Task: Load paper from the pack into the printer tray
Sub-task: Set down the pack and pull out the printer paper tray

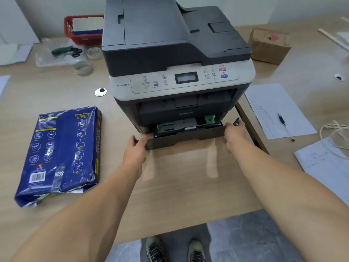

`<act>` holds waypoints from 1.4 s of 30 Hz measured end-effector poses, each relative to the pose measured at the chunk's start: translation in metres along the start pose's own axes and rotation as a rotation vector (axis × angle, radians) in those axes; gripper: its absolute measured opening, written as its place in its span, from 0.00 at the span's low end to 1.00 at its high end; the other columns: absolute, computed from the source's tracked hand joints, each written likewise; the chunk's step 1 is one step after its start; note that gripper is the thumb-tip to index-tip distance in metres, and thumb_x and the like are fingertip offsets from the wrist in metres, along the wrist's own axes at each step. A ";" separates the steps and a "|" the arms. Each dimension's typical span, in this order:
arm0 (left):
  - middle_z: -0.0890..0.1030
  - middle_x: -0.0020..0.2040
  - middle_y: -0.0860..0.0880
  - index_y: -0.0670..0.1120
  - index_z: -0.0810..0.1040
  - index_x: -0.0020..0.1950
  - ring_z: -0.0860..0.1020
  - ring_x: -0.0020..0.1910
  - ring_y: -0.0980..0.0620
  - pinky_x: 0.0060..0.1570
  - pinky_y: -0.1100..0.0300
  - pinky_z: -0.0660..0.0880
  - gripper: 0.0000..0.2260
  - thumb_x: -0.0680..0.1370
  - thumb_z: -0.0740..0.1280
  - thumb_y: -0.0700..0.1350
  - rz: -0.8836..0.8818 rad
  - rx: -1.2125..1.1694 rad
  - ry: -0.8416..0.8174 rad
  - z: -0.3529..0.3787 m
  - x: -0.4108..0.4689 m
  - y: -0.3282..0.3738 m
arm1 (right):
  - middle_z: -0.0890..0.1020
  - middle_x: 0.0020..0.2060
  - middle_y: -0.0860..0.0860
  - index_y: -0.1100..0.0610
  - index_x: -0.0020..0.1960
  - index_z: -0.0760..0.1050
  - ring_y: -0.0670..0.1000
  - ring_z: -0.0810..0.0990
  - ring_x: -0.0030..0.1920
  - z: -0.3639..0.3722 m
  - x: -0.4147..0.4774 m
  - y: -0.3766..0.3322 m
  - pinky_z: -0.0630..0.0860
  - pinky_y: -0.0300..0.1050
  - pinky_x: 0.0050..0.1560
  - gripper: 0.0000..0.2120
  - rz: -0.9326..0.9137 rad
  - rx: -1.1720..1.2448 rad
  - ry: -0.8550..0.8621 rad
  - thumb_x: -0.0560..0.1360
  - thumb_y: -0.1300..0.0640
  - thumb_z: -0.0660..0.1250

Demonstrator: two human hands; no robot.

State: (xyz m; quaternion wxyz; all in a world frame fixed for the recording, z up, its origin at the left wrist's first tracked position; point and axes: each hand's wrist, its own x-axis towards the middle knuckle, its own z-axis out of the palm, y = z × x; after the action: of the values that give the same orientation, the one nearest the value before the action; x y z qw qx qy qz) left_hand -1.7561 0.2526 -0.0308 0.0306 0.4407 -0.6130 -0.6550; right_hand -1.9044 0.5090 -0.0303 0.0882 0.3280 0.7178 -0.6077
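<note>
Both bare arms stretched far forward, a bit apart, palms turned in to face each other. Left hand (136,148) curled, thumb on top, fingers bent round and gripping at the left end. Right hand (233,136) also curled, fingers tucked and gripping at the right end, a little higher and farther out than the left. Wrists straight. Elbows low and wide. Two feet in dark shoes down below, standing side by side.

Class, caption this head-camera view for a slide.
Both hands, left and right, grip the black printer tray, partly out; blue paper pack alongside.
</note>
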 end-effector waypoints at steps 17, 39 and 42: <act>0.74 0.69 0.44 0.48 0.66 0.75 0.72 0.66 0.39 0.68 0.41 0.70 0.32 0.74 0.65 0.59 -0.040 0.101 0.124 -0.013 -0.111 -0.066 | 0.77 0.62 0.59 0.53 0.72 0.63 0.58 0.76 0.50 -0.099 -0.080 0.053 0.72 0.46 0.39 0.21 0.012 -0.099 -0.012 0.79 0.61 0.57; 0.77 0.53 0.45 0.46 0.73 0.58 0.73 0.53 0.43 0.52 0.53 0.67 0.11 0.80 0.63 0.50 0.048 0.336 0.259 -0.027 -0.177 -0.115 | 0.73 0.66 0.61 0.57 0.72 0.60 0.61 0.77 0.59 -0.158 -0.122 0.090 0.77 0.51 0.52 0.24 -0.016 -0.246 0.001 0.78 0.64 0.62; 0.78 0.53 0.44 0.45 0.74 0.60 0.74 0.53 0.42 0.53 0.52 0.68 0.13 0.80 0.62 0.50 0.046 0.363 0.261 -0.028 -0.181 -0.117 | 0.73 0.66 0.60 0.57 0.72 0.60 0.61 0.76 0.59 -0.161 -0.123 0.092 0.76 0.50 0.52 0.24 -0.017 -0.243 0.004 0.78 0.64 0.63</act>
State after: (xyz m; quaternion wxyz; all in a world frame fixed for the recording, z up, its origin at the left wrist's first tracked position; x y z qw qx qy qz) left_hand -1.5700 0.3646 -0.0266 0.0448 0.5061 -0.7214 -0.4706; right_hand -1.7129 0.6184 -0.0017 0.1207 0.3102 0.7892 -0.5161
